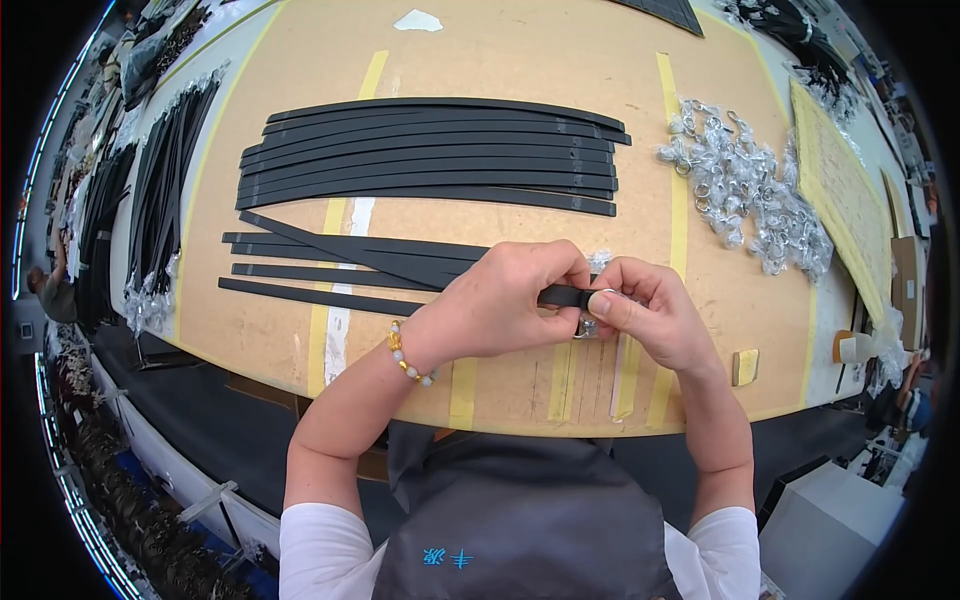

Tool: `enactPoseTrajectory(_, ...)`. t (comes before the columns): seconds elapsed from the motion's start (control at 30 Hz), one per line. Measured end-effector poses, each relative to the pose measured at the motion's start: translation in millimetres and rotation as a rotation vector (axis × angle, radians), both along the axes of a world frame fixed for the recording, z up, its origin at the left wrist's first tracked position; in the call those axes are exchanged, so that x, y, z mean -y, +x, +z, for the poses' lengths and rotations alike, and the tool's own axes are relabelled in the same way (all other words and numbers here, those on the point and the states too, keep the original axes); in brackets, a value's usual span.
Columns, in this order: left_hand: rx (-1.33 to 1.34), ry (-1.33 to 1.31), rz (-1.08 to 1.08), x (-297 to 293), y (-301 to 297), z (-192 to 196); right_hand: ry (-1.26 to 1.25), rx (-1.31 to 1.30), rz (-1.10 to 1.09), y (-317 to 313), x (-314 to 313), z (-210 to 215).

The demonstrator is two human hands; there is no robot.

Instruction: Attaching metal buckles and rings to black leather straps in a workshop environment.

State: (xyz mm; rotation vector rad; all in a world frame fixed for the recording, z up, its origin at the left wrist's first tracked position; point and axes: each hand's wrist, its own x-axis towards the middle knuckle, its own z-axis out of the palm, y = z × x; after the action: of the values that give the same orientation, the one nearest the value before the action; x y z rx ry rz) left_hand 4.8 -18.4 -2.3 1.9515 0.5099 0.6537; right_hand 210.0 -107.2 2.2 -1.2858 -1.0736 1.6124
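Note:
Near the front edge of the table, a black strap (pixel 562 296) runs between my two hands. My left hand (pixel 495 298) is closed on it, thumb and forefinger pinching it a little back from its end. My right hand (pixel 648 308) grips the end itself, the thumb pressing on top where a bit of shiny metal shows. Below the fingers hangs a small metal fitting (pixel 586 328), partly hidden. Several loose black straps (pixel 300 293) lie left of and under my left hand, one crossing the others. Behind them a row of black straps (pixel 430 160) lies side by side.
Metal clasps in clear plastic (pixel 735 185) are heaped at the right. A yellow board (pixel 840 190) stands beyond them, and a small yellow block (pixel 746 367) lies near the front edge. Bundled straps (pixel 170 180) hang at the left. At far left is another person (pixel 58 295).

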Motion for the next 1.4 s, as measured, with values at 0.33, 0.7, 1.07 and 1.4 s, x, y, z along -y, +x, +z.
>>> enactPoseTrajectory(0.33,-0.005,0.050,-0.008,1,1,-1,-0.001,-0.015,0.026,1,0,0)
enactPoseTrajectory(0.7,-0.008,0.102,-0.010,2,1,-4,0.002,0.016,0.011,-1,1,-1)
enactPoseTrajectory(1.07,0.003,0.119,-0.023,2,3,-6,0.045,0.130,-0.026,-8,2,-4)
enactPoseTrajectory(1.4,0.074,0.003,-0.105,4,1,6,0.145,0.168,-0.092,-24,5,0)
